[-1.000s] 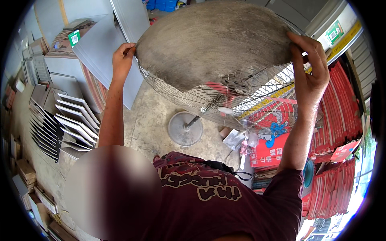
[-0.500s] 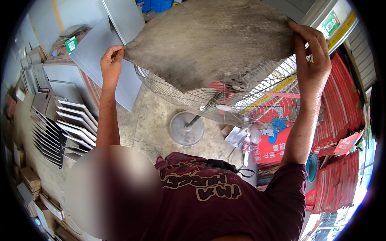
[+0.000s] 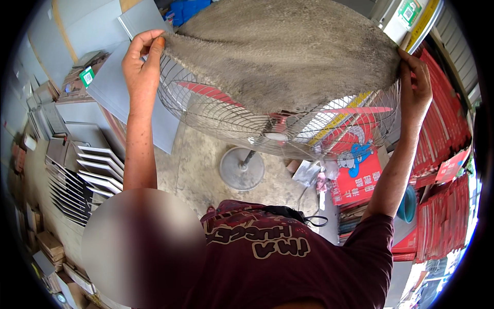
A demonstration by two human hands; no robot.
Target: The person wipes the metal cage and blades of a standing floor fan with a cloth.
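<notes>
Dust cover (image 3: 288, 49): the grey, fuzzy cloth filled the top centre of the frame, draped over the upper half of the fan guard; over the last second it had slid further down the cage, and its left edge had been pulled lower and tauter than before; I judged the cover roughly half seated, with the lower rim uncovered.
Fan guard (image 3: 278, 129): the round wire cage sat in the upper middle, tilted toward you; red blades showed through the bare wires below the cloth; it loomed larger in the frame than a second earlier.
Fan base (image 3: 242, 168): the round grey foot stood on the concrete floor at centre, below the cage; it had not shifted.
Left hand (image 3: 141, 64): at upper left, you pinched the cloth's corner between thumb and fingers against the cage rim.
Right hand (image 3: 417, 85): at upper right, your fingers curled over the cloth's edge and the rim, gripping both.
Grey panels (image 3: 98, 170): stacked at left, well apart from the fan.
</notes>
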